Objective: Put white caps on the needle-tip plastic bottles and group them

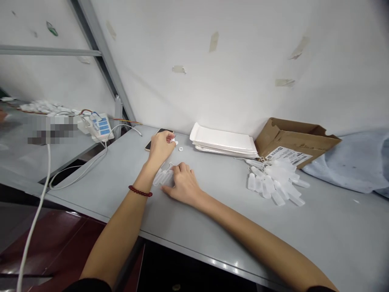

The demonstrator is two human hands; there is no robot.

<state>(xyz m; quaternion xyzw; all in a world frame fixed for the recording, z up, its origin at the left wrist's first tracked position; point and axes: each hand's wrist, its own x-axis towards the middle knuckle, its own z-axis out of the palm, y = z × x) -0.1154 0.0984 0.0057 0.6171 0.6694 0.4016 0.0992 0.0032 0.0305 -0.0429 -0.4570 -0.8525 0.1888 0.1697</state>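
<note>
My left hand is closed in a pinch on a small white plastic piece, partly hidden by the fingers. Just right of it, a small white ring lies on the grey table. A black-screened phone rests partly behind this hand. Nearer to me, my right hand curls around the right side of several translucent plastic tags, its thumb at their lower end and its forefinger at the upper. The palm hides some of them. Farther right spreads a fanned bunch of similar translucent tags.
Flat white packets are stacked by the wall. An open cardboard box stands behind the tag bunch, beside a pale blue cloth. At left are a white power strip and a cable crossing the table.
</note>
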